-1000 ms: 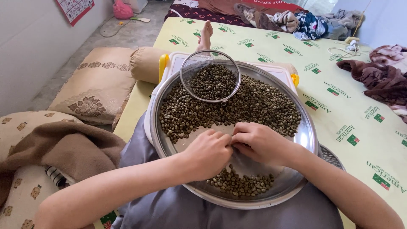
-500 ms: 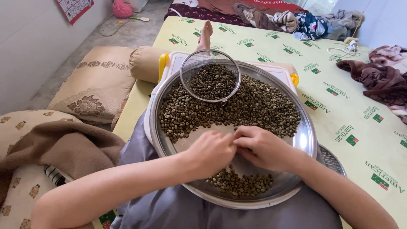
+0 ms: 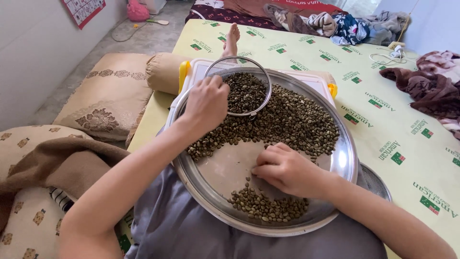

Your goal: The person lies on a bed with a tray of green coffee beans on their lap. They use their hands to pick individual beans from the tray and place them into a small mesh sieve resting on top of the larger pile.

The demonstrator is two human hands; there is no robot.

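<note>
Sorting the beans (image 3: 287,120) on the round metal tray (image 3: 347,158) in the person's lap looked to be mid-course: a big heap lay at the far side, a small pile (image 3: 268,206) near. The left hand (image 3: 207,101), fingers curled, reached over the small sieve (image 3: 238,86) on the heap; whether it gripped the rim was unclear. The right hand (image 3: 286,169) rested loosely curled on bare tray, fingertips at stray beans. Next seemed careful picking.
</note>
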